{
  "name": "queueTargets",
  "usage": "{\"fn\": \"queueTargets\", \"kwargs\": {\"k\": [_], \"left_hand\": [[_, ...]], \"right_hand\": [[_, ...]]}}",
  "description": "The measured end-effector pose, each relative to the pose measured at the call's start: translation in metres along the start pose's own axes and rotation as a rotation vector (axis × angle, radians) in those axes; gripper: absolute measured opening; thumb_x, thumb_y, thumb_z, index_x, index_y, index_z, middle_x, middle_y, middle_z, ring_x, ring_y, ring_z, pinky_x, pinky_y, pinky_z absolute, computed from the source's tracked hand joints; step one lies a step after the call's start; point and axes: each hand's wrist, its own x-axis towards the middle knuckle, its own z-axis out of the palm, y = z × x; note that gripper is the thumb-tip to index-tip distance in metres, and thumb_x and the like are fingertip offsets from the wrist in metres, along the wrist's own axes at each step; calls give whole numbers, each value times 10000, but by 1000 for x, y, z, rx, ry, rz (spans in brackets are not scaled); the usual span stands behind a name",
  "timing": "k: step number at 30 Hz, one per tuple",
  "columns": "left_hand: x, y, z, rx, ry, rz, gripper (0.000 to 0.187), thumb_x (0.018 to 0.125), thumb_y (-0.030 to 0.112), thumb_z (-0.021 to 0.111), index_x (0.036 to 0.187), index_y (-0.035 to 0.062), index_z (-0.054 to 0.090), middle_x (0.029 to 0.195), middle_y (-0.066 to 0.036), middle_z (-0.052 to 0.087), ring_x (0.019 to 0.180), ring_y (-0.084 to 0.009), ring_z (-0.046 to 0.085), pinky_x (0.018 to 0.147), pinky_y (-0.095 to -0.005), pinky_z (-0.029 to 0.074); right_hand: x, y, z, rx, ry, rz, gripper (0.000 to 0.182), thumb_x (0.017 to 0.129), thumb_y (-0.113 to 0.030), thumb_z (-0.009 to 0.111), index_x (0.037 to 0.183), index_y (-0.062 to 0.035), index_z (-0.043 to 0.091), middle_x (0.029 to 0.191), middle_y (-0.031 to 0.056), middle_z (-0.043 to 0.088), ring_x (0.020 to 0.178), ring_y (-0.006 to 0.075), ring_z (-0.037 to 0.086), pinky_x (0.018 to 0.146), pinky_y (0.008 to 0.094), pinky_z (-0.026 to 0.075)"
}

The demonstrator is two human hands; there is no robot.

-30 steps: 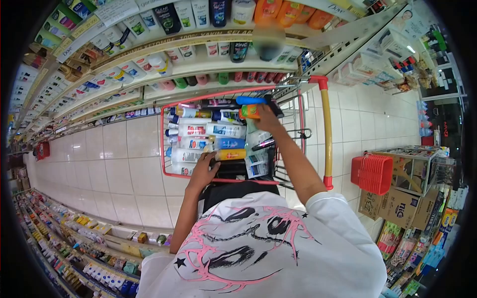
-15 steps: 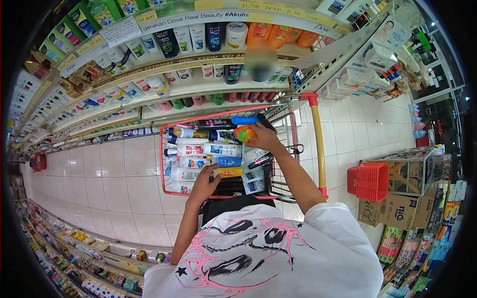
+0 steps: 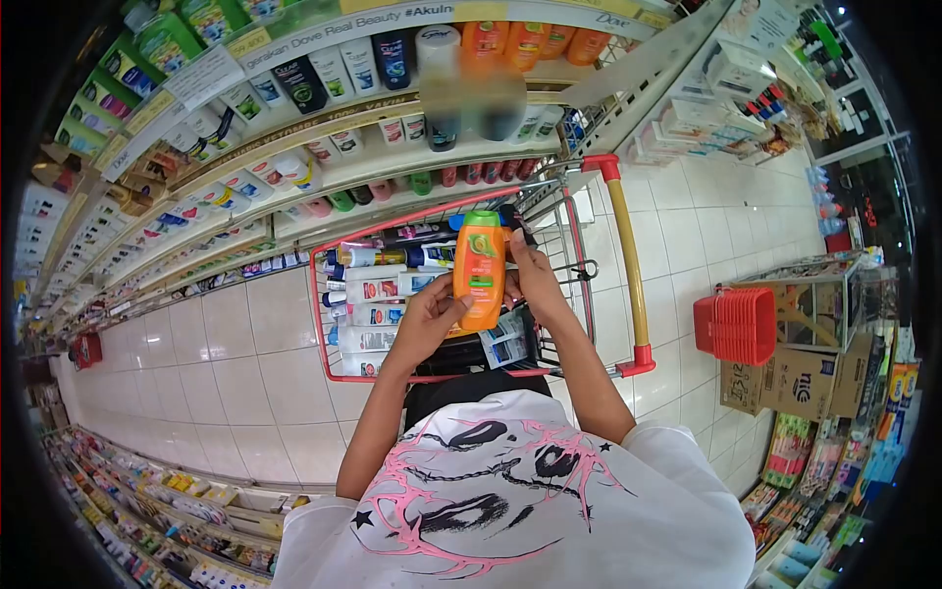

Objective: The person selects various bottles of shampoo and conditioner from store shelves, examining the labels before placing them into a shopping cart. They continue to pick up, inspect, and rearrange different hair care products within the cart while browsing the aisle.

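Observation:
An orange bottle with a green cap (image 3: 481, 270) is held upright above the shopping cart, its label facing me. My left hand (image 3: 432, 319) grips its lower left side, thumb across the front. Around its right side are the fingers of my right hand (image 3: 528, 275). Beneath both hands the red-rimmed cart (image 3: 316, 294) holds several white bottles (image 3: 368, 340), dark bottles and a white-and-blue pack (image 3: 505, 341). The bottle and my hands hide part of the load.
Shelves of bottles (image 3: 343, 167) run along the far side of the cart. Stacked red baskets (image 3: 734, 326) stand at the right beside cardboard boxes (image 3: 797, 385). More stocked shelves (image 3: 196, 510) lie at lower left. The cart's yellow handle (image 3: 630, 265) is at its right.
The orange bottle has come up from the cart's far right part and now stands upright nearer the middle. My left hand has left the cart's load and holds the bottle too.

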Motion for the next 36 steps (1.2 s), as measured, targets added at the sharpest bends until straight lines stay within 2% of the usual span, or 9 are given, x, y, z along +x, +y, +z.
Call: {"fn": "queueTargets", "kwargs": {"k": [4, 7, 8, 12, 17, 21, 28, 32, 36], "left_hand": [[1, -1, 5, -33, 32, 54, 423, 950, 104, 611, 1328, -36, 481, 1148, -99, 628, 959, -105, 608, 808, -250, 492], [3, 1, 12, 73, 104, 49, 437, 939, 93, 622, 1337, -27, 488, 1136, -117, 638, 986, -122, 620, 839, -265, 495], [3, 2, 16, 179, 177, 18, 450, 928, 87, 631, 1343, -17, 493, 1120, -121, 645, 985, -130, 624, 840, -275, 499], [11, -11, 17, 414, 266, 196, 555, 881, 36, 638, 1408, 29, 460, 1154, -142, 642, 1018, -194, 634, 871, -300, 503], [15, 0, 13, 355, 285, 333, 587, 892, 44, 633, 1441, 93, 434, 1277, -139, 585, 1132, -208, 583, 935, -321, 481], [9, -12, -8, 393, 226, 196, 584, 910, 93, 635, 1451, 89, 415, 1240, -128, 609, 1085, -202, 602, 916, -315, 467], [-41, -56, -44, 667, 148, -19, 524, 923, 160, 636, 1405, 52, 460, 1162, -155, 635, 988, -219, 618, 826, -318, 480], [-69, -85, -58, 573, 195, -118, 514, 923, 180, 638, 1393, 51, 474, 1132, -156, 652, 970, -224, 638, 818, -326, 492], [-82, -89, -61, 594, 252, -165, 504, 919, 179, 641, 1382, 54, 484, 1113, -151, 664, 958, -211, 651, 842, -347, 496]], "right_hand": [[-11, -8, -1, -10, -9, -17, 539, 986, -548, 448, 914, -32, 588, 517, -22, 436, 412, 61, 411, 428, 229, 395], [-6, 3, 1, -708, 75, -320, 552, 852, -473, 693, 1044, 33, 583, 739, 104, 619, 607, 177, 586, 573, 314, 485], [-10, 5, 4, -695, 62, -331, 662, 749, -421, 791, 1137, 53, 538, 900, 155, 639, 774, 243, 632, 697, 346, 507], [6, -3, 16, -681, 75, -310, 733, 692, -392, 834, 1185, 32, 495, 984, 182, 645, 870, 288, 649, 790, 356, 510], [52, -64, 7, -574, 248, -525, 739, 685, -339, 847, 1213, 9, 466, 1061, 178, 636, 954, 289, 652, 822, 364, 510], [136, -125, -22, -478, 395, -917, 740, 700, -249, 837, 1243, 26, 417, 1113, 184, 610, 1002, 280, 633, 842, 368, 510], [195, -172, -43, -366, 615, -1170, 715, 703, -128, 815, 1237, 16, 362, 1171, 230, 557, 1082, 331, 594, 924, 406, 469], [219, -170, -54, -437, 751, -1113, 731, 702, -123, 806, 1250, 50, 354, 1168, 260, 534, 1133, 425, 530, 1000, 438, 410], [240, -169, -57, -411, 838, -1046, 748, 681, -128, 821, 1228, 75, 353, 1173, 276, 522, 1143, 429, 519, 1003, 447, 402]]}}
